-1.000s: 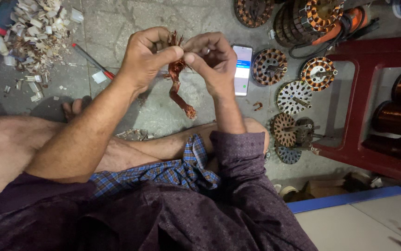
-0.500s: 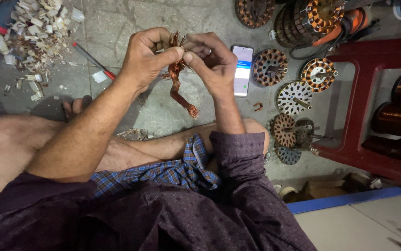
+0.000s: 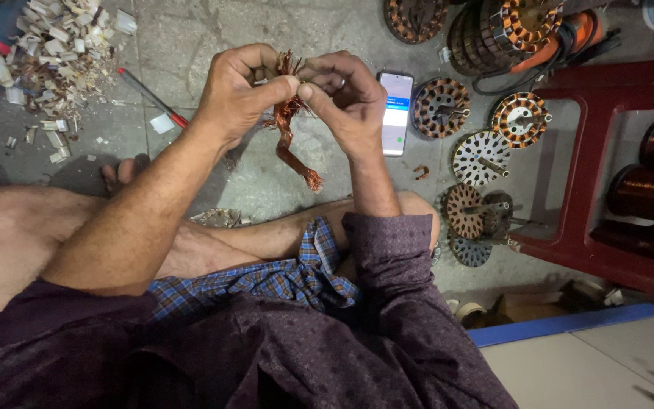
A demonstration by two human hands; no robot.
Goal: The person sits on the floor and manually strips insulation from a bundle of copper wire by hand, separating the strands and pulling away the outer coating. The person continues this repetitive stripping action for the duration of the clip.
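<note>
Both hands gripped a bundle of copper wire [image 3: 287, 136] held above the concrete floor [image 3: 266, 182]. The left hand [image 3: 240, 95] pinched its frayed upper end between thumb and fingers, and the right hand [image 3: 346, 95] pinched the same end from the other side. A smartphone [image 3: 397, 112] lay just right of the bundle; a red screwdriver [image 3: 153, 97] lay left of it.

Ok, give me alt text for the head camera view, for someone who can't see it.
Seen from above, a seated person's left hand and right hand pinch a bundle of copper wire over a concrete floor. A phone, wound motor stators and a red stool lie at right.
</note>
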